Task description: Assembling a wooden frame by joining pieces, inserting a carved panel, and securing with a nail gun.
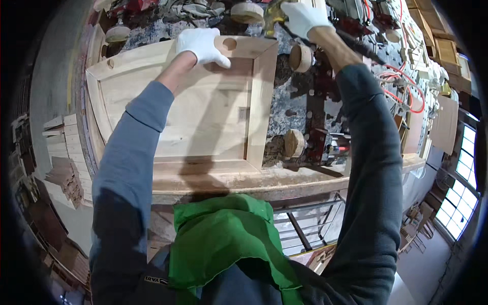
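Observation:
A pale wooden panel door (193, 117) with a raised frame lies flat in front of me. My left hand (198, 47), in a white glove, grips its far rail, fingers over the outer edge and thumb on the inner side. Beside that thumb is a round hole (229, 44) in the rail. My right hand (306, 19), also gloved, is closed around a hammer (275, 18) just beyond the door's far right corner. The hammer's worn yellowish head points down close to that corner; whether it touches the wood I cannot tell.
Round wooden clamp pads (301, 58) stand right of the door, another (294, 143) nearer me, and more lie beyond it. Red air hoses (409, 96) coil at the right. A wooden ledge (229, 187) runs along the near side. Stacked boards (71, 178) sit at the left.

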{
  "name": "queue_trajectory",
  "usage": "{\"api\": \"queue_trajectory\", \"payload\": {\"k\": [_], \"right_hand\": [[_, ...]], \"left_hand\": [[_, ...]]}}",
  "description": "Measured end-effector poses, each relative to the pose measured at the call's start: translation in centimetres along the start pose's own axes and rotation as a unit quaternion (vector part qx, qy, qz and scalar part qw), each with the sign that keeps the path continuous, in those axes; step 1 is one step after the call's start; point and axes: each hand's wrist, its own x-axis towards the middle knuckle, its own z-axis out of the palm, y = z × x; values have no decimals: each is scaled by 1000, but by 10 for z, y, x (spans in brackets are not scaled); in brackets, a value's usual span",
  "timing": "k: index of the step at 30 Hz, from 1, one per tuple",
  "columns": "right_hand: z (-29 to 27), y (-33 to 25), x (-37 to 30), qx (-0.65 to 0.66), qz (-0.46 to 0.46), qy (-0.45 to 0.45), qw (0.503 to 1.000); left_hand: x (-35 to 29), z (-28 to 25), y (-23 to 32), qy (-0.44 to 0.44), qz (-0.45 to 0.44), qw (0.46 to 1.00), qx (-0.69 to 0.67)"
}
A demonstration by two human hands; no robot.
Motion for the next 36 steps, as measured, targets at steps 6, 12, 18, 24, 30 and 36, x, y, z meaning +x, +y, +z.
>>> {"api": "queue_trajectory", "payload": {"k": [6,12,18,24,30,36], "right_hand": [[10,-60,-40,38,47,-109,992],[-40,-54,-7,4,75,-164,984],[-81,-52,40,-42,85,-190,977],[-57,-68,-70,306,317,-184,878],[-49,-130,-175,607,568,-164,532],[-38,-150,-178,615,585,-163,502]], "left_hand": [[5,-11,-4,-64,-17,998,-7],[-1,-6,2,-16,-10,1000,8],[3,-9,-1,-15,-18,999,28],[20,24,-23,-31,-29,999,-22],[0,-3,-4,8,-5,1000,-8],[6,6,-8,-26,-27,999,6]]}}
